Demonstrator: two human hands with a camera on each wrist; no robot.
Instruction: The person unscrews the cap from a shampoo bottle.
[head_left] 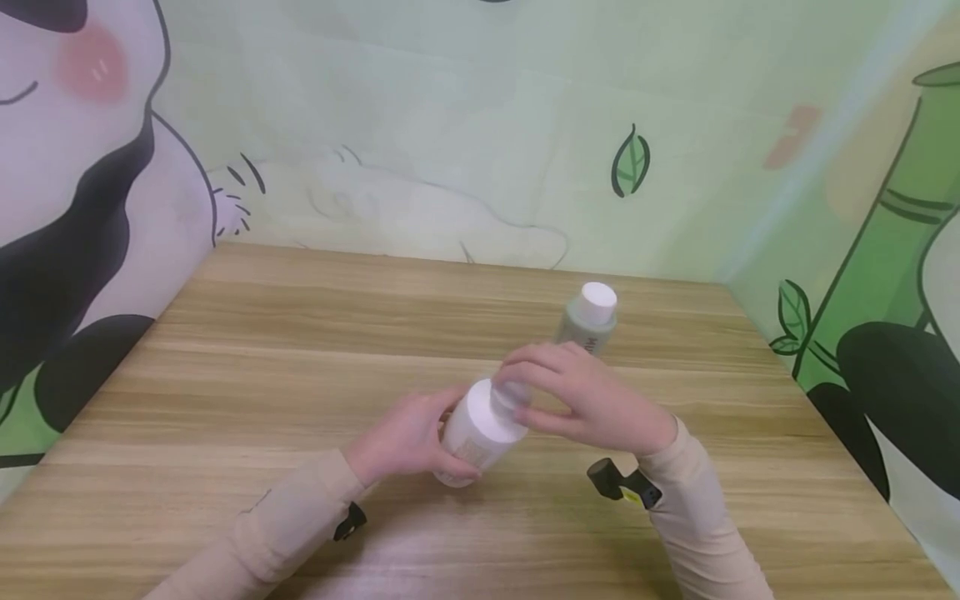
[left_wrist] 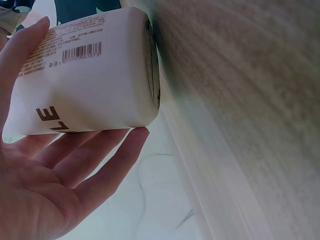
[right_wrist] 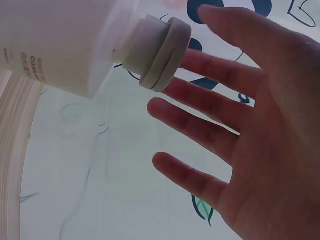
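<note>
A white bottle (head_left: 487, 421) with brown print leans over the wooden table, and its base is close to the tabletop. My left hand (head_left: 401, 435) grips the bottle's body from the left, thumb on one side and fingers on the other. At the bottle's top, my right hand (head_left: 600, 408) surrounds the white cap (right_wrist: 167, 54). The right wrist view shows its fingers extended, with the thumb apart from the cap. Whether the fingertips touch the cap, I cannot tell. In the left wrist view, a barcode and small text face the palm side of the bottle (left_wrist: 85, 75).
Behind my right hand stands a greyish-green bottle (head_left: 588, 321) with a white cap, its lower part hidden by the hand. The wood-grain table (head_left: 337, 317) meets a wall (head_left: 420, 125) printed with pandas and bamboo. A dark wrist camera (head_left: 622, 483) sits at the right sleeve.
</note>
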